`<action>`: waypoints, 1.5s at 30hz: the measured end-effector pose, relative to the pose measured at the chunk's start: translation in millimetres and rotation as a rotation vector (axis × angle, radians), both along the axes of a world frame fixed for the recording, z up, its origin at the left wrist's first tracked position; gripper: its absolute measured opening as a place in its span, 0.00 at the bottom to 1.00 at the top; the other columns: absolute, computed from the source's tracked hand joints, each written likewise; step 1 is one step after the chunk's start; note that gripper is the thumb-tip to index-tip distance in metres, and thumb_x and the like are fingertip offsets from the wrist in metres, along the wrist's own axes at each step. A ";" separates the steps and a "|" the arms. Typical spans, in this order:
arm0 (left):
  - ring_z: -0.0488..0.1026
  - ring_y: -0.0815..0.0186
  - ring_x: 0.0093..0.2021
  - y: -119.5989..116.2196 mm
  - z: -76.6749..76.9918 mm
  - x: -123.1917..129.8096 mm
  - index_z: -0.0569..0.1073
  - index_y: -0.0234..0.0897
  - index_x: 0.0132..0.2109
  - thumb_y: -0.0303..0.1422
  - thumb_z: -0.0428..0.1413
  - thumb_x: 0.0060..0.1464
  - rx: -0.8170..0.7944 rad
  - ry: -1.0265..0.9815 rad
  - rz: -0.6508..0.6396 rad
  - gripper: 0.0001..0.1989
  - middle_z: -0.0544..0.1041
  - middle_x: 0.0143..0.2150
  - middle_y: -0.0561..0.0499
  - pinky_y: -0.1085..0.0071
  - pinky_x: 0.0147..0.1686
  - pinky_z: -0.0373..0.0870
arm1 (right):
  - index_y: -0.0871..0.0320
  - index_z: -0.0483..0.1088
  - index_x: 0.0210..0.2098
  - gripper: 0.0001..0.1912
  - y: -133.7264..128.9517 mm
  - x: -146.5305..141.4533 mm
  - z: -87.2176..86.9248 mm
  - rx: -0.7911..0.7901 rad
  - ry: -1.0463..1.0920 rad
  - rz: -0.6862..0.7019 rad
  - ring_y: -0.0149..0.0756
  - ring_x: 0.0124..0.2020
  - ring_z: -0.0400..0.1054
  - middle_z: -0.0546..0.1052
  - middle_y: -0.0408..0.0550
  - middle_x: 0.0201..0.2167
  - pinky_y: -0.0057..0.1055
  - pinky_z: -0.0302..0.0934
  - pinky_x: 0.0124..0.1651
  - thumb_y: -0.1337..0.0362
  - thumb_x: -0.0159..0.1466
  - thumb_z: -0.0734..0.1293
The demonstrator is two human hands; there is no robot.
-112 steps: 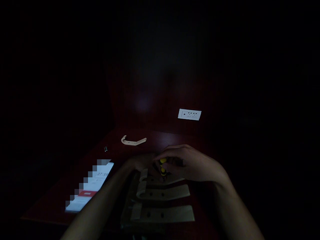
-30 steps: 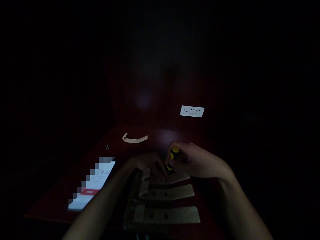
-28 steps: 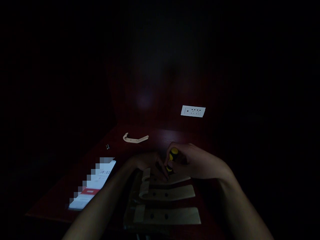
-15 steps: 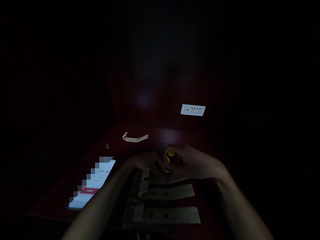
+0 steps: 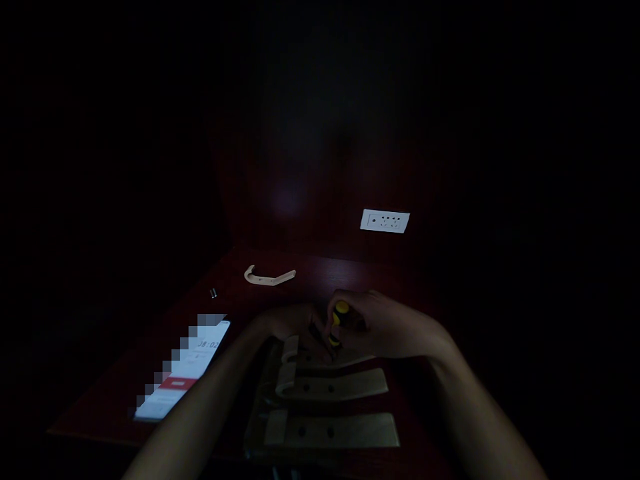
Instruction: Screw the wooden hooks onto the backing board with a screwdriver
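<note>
My right hand [image 5: 385, 323] is closed around a short screwdriver [image 5: 341, 312] with a yellow and black handle, held upright. Its tip is hidden behind fingers, over the farthest of three pale wooden hooks [image 5: 345, 360] set in a row. My left hand [image 5: 295, 323] lies against that hook, fingers bent and pressed together by the screwdriver's lower end; what they pinch is hidden. Nearer to me are the middle wooden hook [image 5: 345, 385] and the nearest wooden hook [image 5: 350, 430], each with two dark holes. The hooks' curled ends rest on a dark base piece [image 5: 256, 420].
A loose wooden hook [image 5: 270, 280] lies at the back of the dark red table [image 5: 110, 393]. Two small metal pieces [image 5: 213, 293] sit left of it. A lit phone [image 5: 200, 367] lies beside my left forearm. A white socket plate [image 5: 385, 221] is on the back wall. The surroundings are very dark.
Both hands and the screwdriver stay almost in place. The whole view has shifted very slightly; nothing is visibly taken up or let go.
</note>
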State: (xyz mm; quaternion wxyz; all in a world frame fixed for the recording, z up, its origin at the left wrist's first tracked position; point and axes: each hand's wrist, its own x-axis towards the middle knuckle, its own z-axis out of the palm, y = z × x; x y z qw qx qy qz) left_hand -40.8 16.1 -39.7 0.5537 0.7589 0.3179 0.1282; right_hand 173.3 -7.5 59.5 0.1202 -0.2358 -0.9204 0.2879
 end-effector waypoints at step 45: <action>0.72 0.65 0.34 -11.2 13.0 -0.7 0.80 0.34 0.37 0.42 0.63 0.42 0.137 0.081 -0.038 0.17 0.80 0.34 0.50 0.74 0.35 0.63 | 0.69 0.71 0.45 0.18 -40.7 -58.2 55.5 0.411 -0.904 -0.102 0.42 0.37 0.71 0.76 0.62 0.39 0.32 0.60 0.33 0.62 0.65 0.58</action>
